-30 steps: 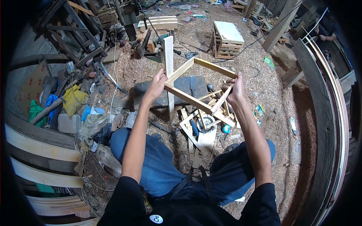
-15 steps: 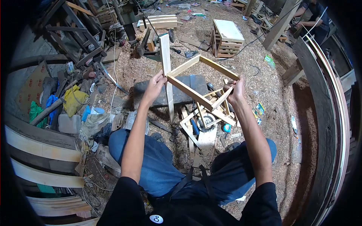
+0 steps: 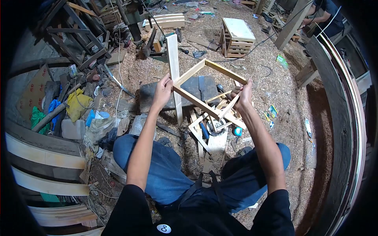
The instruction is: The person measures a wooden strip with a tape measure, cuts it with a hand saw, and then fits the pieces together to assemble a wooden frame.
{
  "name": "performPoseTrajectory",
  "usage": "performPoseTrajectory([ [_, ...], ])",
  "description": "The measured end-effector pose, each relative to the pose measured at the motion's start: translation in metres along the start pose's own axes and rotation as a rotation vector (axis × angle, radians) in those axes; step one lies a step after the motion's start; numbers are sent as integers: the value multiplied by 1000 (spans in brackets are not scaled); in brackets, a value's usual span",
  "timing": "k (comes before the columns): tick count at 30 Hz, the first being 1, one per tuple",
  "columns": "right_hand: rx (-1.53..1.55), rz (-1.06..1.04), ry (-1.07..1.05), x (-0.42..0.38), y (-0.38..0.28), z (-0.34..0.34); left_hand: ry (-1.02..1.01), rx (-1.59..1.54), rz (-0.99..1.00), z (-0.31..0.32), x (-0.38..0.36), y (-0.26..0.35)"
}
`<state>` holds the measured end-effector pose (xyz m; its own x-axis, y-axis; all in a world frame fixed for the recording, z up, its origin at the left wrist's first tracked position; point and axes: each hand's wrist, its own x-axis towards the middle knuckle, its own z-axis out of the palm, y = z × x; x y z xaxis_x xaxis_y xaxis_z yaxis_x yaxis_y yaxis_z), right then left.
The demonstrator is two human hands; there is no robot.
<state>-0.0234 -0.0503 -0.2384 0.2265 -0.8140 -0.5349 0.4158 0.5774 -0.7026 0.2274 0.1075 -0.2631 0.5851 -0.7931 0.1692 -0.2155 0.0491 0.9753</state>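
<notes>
A four-sided wooden frame of thin light strips is held up in front of me by both hands. At its left corner a longer, tapered pale board stands nearly upright against it. My left hand is closed round that corner, where board and frame meet. On the opposite corner my right hand is closed, its fingers wrapped under the strip. Below the frame, a dark wooden block rests on the ground beside a heap of thin wood strips.
A teal tape measure and a hammer lie near my feet. Further off stands a slatted crate with a white top. Curved boards are at left, a long beam at right. Another person works at upper right.
The frame has tilted slightly, its near corner shifting a little left and down. My right hand has moved slightly left with its corner, while the left hand stays nearly in place.
</notes>
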Motion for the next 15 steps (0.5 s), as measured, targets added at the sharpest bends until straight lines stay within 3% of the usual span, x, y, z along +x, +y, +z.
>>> performPoseTrajectory([
  [5,106,-9,-78,5,1,-6,-71,13,-214,1,-9,38],
  [11,149,-26,-41,-2,-5,0,-170,-140,-92,-5,-10,22],
  [15,200,-12,-99,3,-4,-4,-111,-188,-79,-5,-11,22],
])
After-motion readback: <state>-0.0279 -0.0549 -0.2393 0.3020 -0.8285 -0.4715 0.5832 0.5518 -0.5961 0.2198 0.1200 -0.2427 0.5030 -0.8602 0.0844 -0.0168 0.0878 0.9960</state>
